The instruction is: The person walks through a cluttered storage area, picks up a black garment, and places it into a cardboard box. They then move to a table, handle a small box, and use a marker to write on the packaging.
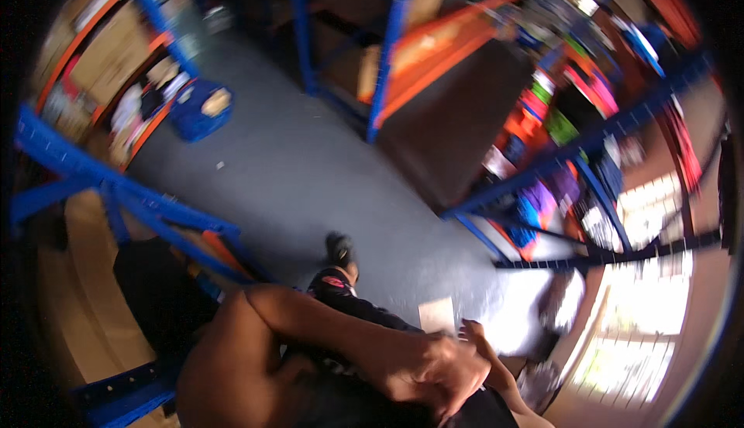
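The bent left arm (325,323) spans the lower middle, left hand (434,372) curled inward; blur hides whether its fingers grip anything. The right hand (474,335), lower right of centre, shows unclear finger closure. One blue container (194,122), upper left, one pale sheet (435,316) left of the right hand, and one tan item (215,103) in the container.

Single view: head-worn fisheye, looking down and forward from above wearer. Left hand (440,372) and right hand (474,335) close, low in frame; floor (263,165) mid-range; blue-framed racks (391,52) farther, tilted.
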A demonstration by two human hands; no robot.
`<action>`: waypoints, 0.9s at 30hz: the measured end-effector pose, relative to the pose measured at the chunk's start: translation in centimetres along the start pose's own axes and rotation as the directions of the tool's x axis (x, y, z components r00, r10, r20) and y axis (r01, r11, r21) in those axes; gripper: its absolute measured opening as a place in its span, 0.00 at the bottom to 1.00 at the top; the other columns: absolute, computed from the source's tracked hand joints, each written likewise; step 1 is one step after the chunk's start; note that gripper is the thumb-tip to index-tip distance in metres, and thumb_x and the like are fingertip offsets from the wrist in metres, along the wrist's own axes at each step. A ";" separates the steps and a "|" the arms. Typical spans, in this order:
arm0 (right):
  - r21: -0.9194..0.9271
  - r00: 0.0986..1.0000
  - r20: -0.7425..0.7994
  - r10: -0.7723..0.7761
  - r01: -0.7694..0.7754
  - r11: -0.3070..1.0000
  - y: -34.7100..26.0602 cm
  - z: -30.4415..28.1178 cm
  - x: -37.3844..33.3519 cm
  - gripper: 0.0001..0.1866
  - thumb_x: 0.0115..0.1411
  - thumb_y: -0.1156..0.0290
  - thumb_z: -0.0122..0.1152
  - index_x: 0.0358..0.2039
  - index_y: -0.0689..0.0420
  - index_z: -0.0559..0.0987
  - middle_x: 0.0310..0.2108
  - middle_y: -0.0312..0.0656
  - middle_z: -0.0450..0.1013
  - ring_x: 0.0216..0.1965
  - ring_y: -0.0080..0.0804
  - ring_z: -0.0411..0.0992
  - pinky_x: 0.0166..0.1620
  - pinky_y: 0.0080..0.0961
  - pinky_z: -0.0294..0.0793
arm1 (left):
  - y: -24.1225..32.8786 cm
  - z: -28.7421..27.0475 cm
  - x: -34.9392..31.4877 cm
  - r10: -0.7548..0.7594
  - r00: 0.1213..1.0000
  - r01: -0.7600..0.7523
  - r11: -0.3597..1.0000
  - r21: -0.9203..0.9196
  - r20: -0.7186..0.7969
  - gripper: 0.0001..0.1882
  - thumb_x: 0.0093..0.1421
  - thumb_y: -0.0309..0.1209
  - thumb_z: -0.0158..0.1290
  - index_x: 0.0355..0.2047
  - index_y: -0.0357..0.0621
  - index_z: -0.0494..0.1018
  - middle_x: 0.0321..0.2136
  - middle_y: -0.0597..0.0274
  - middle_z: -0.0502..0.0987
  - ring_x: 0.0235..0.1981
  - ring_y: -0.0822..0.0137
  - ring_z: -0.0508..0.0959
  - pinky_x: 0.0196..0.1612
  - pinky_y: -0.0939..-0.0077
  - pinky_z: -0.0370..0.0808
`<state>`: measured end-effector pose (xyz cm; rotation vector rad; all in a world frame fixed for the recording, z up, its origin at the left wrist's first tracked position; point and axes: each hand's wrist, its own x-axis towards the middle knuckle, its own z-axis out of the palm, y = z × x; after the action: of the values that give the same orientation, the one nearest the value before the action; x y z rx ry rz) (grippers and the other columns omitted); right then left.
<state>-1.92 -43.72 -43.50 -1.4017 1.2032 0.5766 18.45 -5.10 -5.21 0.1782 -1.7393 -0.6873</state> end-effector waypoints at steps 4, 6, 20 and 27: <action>-0.054 0.998 0.059 -0.016 0.019 0.998 -10.4 13.4 6.3 0.25 0.61 0.53 0.56 0.55 0.51 0.71 0.42 0.40 0.73 0.40 0.36 0.72 0.42 0.39 0.72 | 13.0 -2.9 -5.1 0.251 0.601 0.319 0.795 0.516 -0.759 0.07 0.57 0.30 0.57 0.31 0.44 0.69 0.31 0.59 0.71 0.32 0.58 0.71 0.39 0.64 0.68; -0.126 0.999 0.031 -0.019 0.022 0.992 -17.5 20.2 3.3 0.26 0.61 0.52 0.56 0.55 0.53 0.71 0.43 0.40 0.74 0.41 0.36 0.73 0.44 0.39 0.72 | 16.4 -5.9 -7.0 0.285 0.659 0.304 0.746 0.593 -0.696 0.08 0.58 0.30 0.57 0.33 0.44 0.69 0.32 0.58 0.71 0.33 0.57 0.72 0.40 0.63 0.68; -0.574 0.937 0.346 0.053 0.167 0.801 -53.0 62.8 16.6 0.21 0.60 0.53 0.57 0.49 0.52 0.73 0.39 0.39 0.75 0.39 0.33 0.74 0.39 0.38 0.73 | 39.4 -29.4 -24.7 0.208 0.694 0.592 0.379 0.711 -0.689 0.17 0.58 0.35 0.56 0.44 0.41 0.70 0.40 0.50 0.73 0.40 0.51 0.74 0.47 0.58 0.69; -0.754 0.924 0.380 0.047 0.280 0.595 -74.2 81.9 21.3 0.19 0.60 0.54 0.57 0.46 0.52 0.75 0.37 0.39 0.76 0.37 0.32 0.74 0.35 0.38 0.73 | 55.6 -39.9 -35.5 0.108 0.593 0.789 0.119 0.603 -0.798 0.22 0.58 0.38 0.56 0.49 0.39 0.70 0.43 0.46 0.74 0.44 0.48 0.75 0.50 0.55 0.69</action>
<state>95.27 12.76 -49.90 -1.9851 0.5060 1.3377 78.79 42.64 -0.20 1.7004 -1.0241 0.3277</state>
